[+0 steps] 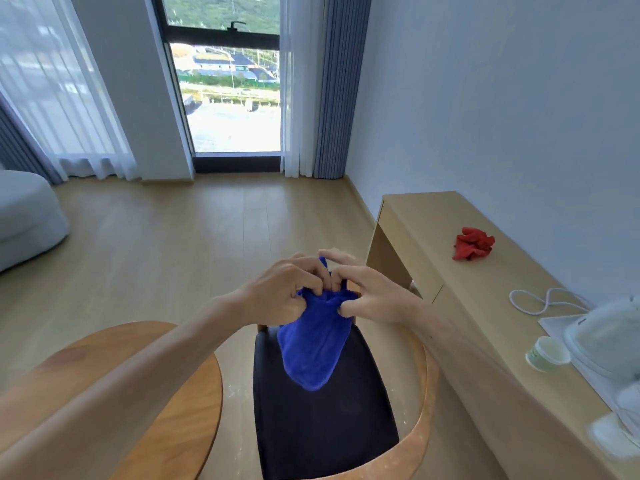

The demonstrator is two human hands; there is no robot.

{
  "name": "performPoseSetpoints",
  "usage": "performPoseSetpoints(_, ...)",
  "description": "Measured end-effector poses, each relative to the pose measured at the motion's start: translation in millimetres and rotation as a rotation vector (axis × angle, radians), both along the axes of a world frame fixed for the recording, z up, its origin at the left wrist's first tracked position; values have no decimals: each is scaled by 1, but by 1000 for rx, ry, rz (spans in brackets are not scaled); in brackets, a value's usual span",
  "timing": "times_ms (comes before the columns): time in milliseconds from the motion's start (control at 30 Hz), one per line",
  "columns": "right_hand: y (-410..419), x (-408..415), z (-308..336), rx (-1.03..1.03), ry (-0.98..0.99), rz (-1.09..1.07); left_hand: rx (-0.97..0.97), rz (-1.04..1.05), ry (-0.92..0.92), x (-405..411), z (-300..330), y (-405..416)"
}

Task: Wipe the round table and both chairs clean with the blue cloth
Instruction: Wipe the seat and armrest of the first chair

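The blue cloth [313, 344] hangs bunched in the air above a chair with a black seat [322, 420] and a curved wooden backrest [424, 393]. My left hand [277, 292] and my right hand [367, 292] both pinch the cloth's top edge, side by side, fingers curled into the fabric. The round wooden table [180, 403] lies at the lower left, partly under my left forearm. Only one chair is in view.
A long light-wood desk [433, 216] runs along the right wall with a red cloth [472, 248], a white cord [543, 301], a paper cup [547, 353] and a white appliance [609, 341]. A grey sofa [24, 216] sits at the left. Wooden floor stretches toward the window.
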State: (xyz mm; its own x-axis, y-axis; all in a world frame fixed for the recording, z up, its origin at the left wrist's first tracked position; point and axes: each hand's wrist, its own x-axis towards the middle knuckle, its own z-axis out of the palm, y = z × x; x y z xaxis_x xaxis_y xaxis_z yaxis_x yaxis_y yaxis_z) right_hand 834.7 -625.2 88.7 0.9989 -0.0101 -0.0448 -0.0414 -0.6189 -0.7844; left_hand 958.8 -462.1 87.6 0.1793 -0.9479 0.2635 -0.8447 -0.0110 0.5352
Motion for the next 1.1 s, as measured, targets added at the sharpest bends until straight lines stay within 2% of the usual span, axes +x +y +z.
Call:
performPoseSetpoints(167,4,2,-6,74,-6,-17,-33,77,284,1,1,6)
performPoseSetpoints(267,6,-2,-18,163,-100,-127,-82,170,716,3,-12,15)
performPoseSetpoints(300,6,-3,-23,186,-130,-175,-59,177,761,1,-19,16)
performPoseSetpoints(367,9,-4,-31,255,-163,-245,10,185,710,-8,-36,12)
performPoseSetpoints(433,10,-8,-42,390,-157,-314,-27,273,687,-16,-53,3)
performPoseSetpoints(500,8,-16,-58,498,-155,-367,-86,329,759,-19,-63,-3)
performPoseSetpoints(667,21,-46,-125,559,-26,-434,-134,370,976,-38,-102,-11)
performPoseSetpoints(733,32,-57,-152,520,6,-497,-115,431,1045,-49,-133,-13)
performPoseSetpoints(833,42,-73,-192,419,78,-582,29,543,1040,-62,-184,-10)
performPoseSetpoints(967,50,-103,-237,325,223,-621,312,533,1074,-78,-247,-1)
performPoseSetpoints(1100,61,-125,-271,280,359,-653,461,587,1072,-88,-293,6)
